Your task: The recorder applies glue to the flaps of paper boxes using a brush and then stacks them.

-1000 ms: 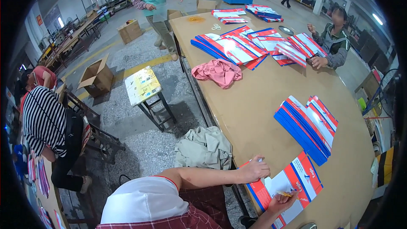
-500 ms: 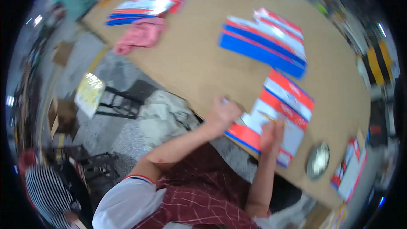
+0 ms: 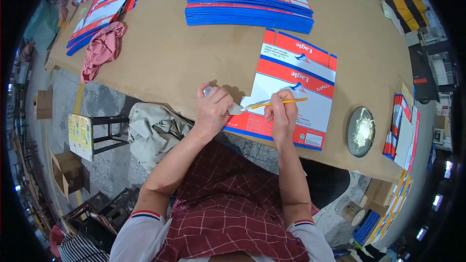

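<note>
A flat carton blank (image 3: 296,92) lies at the near edge of the brown worktop (image 3: 194,53), a little right of the person's middle. It is an unfolded box sheet: white in the centre, with red bands, blue edging and short tabs along its far side, and a red strip along its near edge. It lies slightly skewed, its near left corner reaching the worktop's edge.

The left hand (image 3: 212,109) is curled over the blank's left flap (image 3: 236,109), a small white tab that it pinches and presses down at the worktop's edge. The right hand (image 3: 283,114) is closed around a thin yellow brush (image 3: 276,102) (it may be a stick; the tip is too small to tell), held nearly level with its pale tip pointing left, touching the flap just beside the left hand's fingers.

To the right of the blank, near it, sits a round dark tin (image 3: 360,131) with a whitish mass inside. Farther right, at the worktop's edge, a small stack of blanks (image 3: 400,126) stands on its side. On the far side, a tall flat stack (image 3: 250,5) of the same blue, red and white sheets lies well apart from the hands. At the far left a pink cloth (image 3: 103,48) lies crumpled beside another spread of sheets (image 3: 104,7). Below the worktop's near edge a grey cloth (image 3: 154,128) is heaped on a stool (image 3: 90,136).
</note>
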### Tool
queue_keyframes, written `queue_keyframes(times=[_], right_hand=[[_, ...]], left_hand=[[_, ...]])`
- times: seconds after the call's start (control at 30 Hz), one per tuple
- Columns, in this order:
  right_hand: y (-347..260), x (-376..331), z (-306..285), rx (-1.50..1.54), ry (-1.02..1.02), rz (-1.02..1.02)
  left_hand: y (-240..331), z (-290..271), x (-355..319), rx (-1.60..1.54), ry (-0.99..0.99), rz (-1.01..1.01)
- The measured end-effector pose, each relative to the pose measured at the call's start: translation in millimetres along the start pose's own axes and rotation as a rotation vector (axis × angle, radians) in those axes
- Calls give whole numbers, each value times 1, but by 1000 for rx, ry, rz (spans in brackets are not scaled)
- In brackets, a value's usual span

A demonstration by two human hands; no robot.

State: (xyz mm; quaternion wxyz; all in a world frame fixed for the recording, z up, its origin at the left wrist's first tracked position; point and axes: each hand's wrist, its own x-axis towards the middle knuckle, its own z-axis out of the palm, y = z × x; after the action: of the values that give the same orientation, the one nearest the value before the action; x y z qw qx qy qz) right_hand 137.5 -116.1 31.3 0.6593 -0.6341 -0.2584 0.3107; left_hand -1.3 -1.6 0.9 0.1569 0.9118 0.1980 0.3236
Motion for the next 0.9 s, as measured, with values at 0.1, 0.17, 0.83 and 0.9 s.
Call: queue_keyframes(times=[0.1,0.17,0.83,0.9], right_hand=[[-3,4,3,9,-16,24],[-1,5,5,12,-25,34],[1,14,-1,-8,-101,80],[-4,14,-1,33,-88,65]], left_hand=[[-1,2,0,11,14,3],[1,-1,2,10,1,0],[0,4,3,-12,26,-14],[-1,5,3,-22,30,-3]])
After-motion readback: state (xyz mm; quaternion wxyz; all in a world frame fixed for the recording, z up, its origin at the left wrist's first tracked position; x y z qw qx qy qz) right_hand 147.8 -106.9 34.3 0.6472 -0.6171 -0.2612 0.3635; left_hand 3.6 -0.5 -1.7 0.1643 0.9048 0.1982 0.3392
